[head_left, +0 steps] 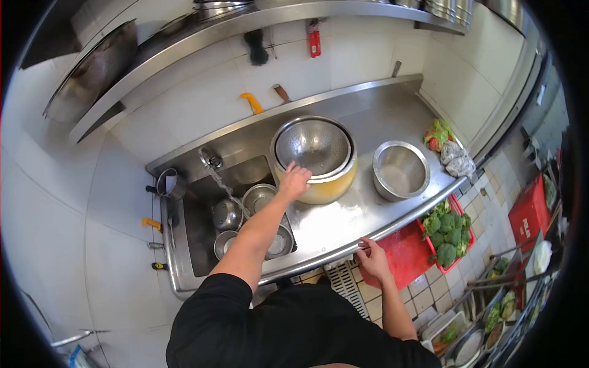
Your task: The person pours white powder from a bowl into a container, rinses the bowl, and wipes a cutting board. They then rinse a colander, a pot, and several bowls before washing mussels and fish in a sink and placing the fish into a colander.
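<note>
A metal colander [313, 146] sits in the mouth of a large yellowish pot [331, 189] on the steel counter. My left hand [294, 182] is at the near-left rim, fingers bent over the colander's edge. Part of the grip is hidden by the hand itself. My right hand [374, 260] rests its fingertips on the counter's rounded front edge [399, 228], with nothing held in it. Right of the pot stands a deep steel bowl [400, 170]. Under my left forearm, several metal bowls and a pot [227, 214] lie in the sink [197, 239].
Water [224, 187] runs from the tap [210, 158] into the sink. Vegetables [437, 136] and a plastic bag [457, 161] lie at the counter's right end. Below stand a crate of broccoli [451, 239] and a red board-like surface [405, 257]. A shelf [257, 19] runs overhead.
</note>
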A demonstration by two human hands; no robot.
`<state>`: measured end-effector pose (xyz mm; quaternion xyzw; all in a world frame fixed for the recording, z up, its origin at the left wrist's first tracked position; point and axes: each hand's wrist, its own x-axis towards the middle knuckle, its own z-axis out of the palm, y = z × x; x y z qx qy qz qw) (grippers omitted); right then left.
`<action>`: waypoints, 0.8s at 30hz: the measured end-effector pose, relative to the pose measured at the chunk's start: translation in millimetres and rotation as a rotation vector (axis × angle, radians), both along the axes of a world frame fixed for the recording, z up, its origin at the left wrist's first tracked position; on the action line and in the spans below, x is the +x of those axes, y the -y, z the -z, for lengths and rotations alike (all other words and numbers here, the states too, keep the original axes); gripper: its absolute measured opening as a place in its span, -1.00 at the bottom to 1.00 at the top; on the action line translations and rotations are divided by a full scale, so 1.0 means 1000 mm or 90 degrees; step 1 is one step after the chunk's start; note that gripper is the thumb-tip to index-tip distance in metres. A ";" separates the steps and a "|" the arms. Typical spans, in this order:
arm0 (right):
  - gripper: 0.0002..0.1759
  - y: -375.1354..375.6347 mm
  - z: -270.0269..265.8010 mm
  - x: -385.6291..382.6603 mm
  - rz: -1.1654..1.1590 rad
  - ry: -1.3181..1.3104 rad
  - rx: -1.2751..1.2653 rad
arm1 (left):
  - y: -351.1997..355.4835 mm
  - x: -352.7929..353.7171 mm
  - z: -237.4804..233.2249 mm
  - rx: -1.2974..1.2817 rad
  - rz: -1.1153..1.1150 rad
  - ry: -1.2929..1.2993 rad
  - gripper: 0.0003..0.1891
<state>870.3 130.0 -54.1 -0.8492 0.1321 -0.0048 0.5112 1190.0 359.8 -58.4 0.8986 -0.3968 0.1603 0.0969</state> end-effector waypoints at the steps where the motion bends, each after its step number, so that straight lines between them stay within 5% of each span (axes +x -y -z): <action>1: -0.53 -0.002 -0.014 0.003 -0.008 0.010 0.007 | -0.002 -0.007 0.005 -0.034 0.014 0.016 -0.69; 5: -0.60 -0.010 -0.050 -0.002 0.035 0.077 0.080 | -0.030 -0.054 -0.035 -0.172 -0.012 0.094 -0.62; 9: -0.64 0.003 -0.028 0.008 -0.010 0.156 0.070 | -0.078 -0.076 -0.099 -0.403 -0.247 0.117 -0.36; 11: -0.66 -0.003 -0.050 0.030 -0.068 0.203 0.045 | -0.114 -0.085 -0.122 -0.565 -0.393 -0.047 -0.37; 17: -0.69 -0.067 -0.215 0.125 -0.297 0.494 -0.160 | -0.257 -0.181 -0.184 -0.610 -0.585 0.060 -0.43; 19: -0.66 -0.117 -0.291 0.152 -0.386 0.713 -0.226 | -0.285 -0.226 -0.221 -0.611 -0.596 0.124 -0.45; 24: -0.48 -0.296 -0.450 0.198 -0.481 0.955 -0.295 | -0.355 -0.298 -0.239 -0.520 -0.658 0.319 -0.44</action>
